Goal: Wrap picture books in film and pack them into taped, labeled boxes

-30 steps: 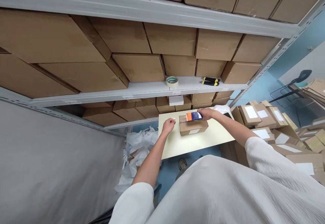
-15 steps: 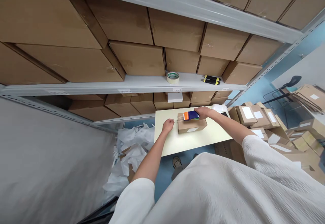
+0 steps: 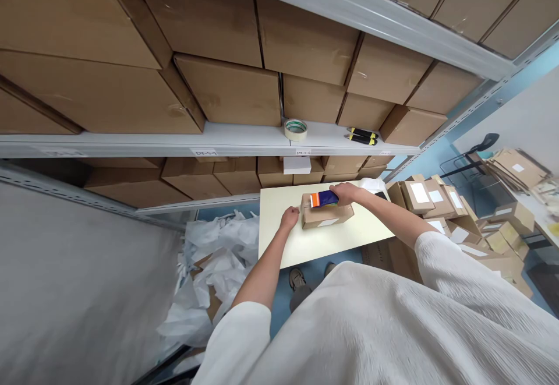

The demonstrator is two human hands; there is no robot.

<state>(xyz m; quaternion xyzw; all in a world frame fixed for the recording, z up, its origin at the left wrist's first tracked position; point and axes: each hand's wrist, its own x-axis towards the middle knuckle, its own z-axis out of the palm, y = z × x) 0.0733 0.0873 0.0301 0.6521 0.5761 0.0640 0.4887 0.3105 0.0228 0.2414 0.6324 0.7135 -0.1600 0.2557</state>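
A small brown cardboard box with a white label on its near side lies on the pale yellow tabletop. My right hand is closed around a blue and orange tape dispenser, held against the top of the box near its left end. My left hand is curled with its fingers pressed together, close to the left end of the box. Whatever is between those fingers is too small to make out.
A shelf full of cartons stands behind the table, with a tape roll and black-and-yellow cutters on it. Crumpled white sheets lie on the floor at left. Labelled boxes are piled at right.
My left hand has come slightly nearer the left end of the box. The tape dispenser stays over the box top in my right hand. The whole view has shifted a little.
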